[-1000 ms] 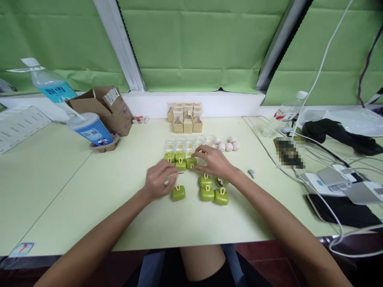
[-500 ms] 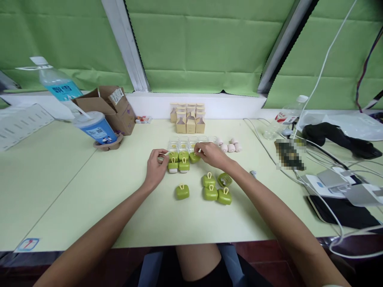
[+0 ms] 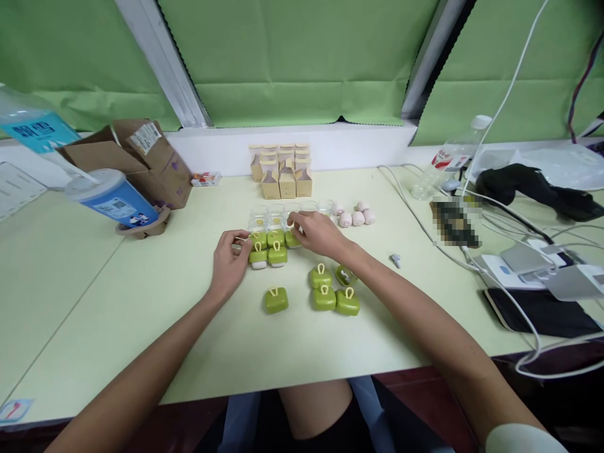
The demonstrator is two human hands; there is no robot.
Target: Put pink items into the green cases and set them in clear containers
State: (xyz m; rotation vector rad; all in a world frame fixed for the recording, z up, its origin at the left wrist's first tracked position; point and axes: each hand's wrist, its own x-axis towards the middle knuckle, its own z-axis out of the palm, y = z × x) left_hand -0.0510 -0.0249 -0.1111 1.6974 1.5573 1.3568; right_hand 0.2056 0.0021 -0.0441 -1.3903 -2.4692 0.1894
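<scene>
Several small green cases with yellow loops lie on the pale table (image 3: 141, 302). One tight group (image 3: 268, 248) sits between my hands, in front of a row of clear plastic boxes (image 3: 276, 217). My left hand (image 3: 229, 264) rests at the group's left side, fingers curled, thumb and forefinger touching the leftmost case. My right hand (image 3: 318, 233) lies over the group's right end, its fingertips pinching a green case (image 3: 291, 239). Nearer me lie a single green case (image 3: 276, 300) and a cluster of more green cases (image 3: 333, 289).
Small tan cartons (image 3: 280, 170) stand by the wall, pink round pieces (image 3: 356, 217) beside the clear boxes. A blue cup (image 3: 111, 201) and cardboard box (image 3: 141, 157) are at left. Cables, a bottle (image 3: 446, 167) and devices (image 3: 528, 277) crowd the right.
My left hand moved from over the lone front case up to the left side of the group. My right hand shifted slightly along the group's right end. The view swung a little.
</scene>
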